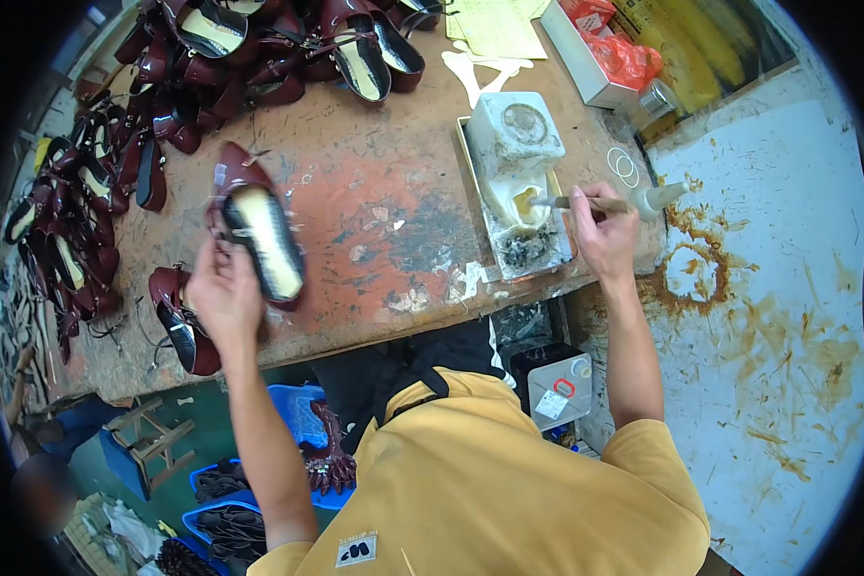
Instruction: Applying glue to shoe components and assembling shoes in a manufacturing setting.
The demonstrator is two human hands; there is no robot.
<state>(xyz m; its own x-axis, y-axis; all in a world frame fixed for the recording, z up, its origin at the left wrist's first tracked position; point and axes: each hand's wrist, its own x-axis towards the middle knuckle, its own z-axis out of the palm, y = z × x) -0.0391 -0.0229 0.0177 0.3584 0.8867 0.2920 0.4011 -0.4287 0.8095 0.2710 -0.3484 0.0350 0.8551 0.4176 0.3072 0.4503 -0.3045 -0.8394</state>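
Pot (499,204) contains yellow paste (524,204); right hand (609,237) grips brush (555,203) over it; left hand (225,293), left of pot, holds shoe (253,228); box (584,67) beyond pot contains red plastic (626,61).

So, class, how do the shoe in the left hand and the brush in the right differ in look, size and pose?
Look: the shoe is glossy maroon; the brush has a brown handle.
Size: the shoe is broad; the brush is slim.
Pose: the shoe's pointed toe faces up the picture; the brush's tip faces left.
Shared: both are held, the shoe in the left hand, the brush in the right hand.
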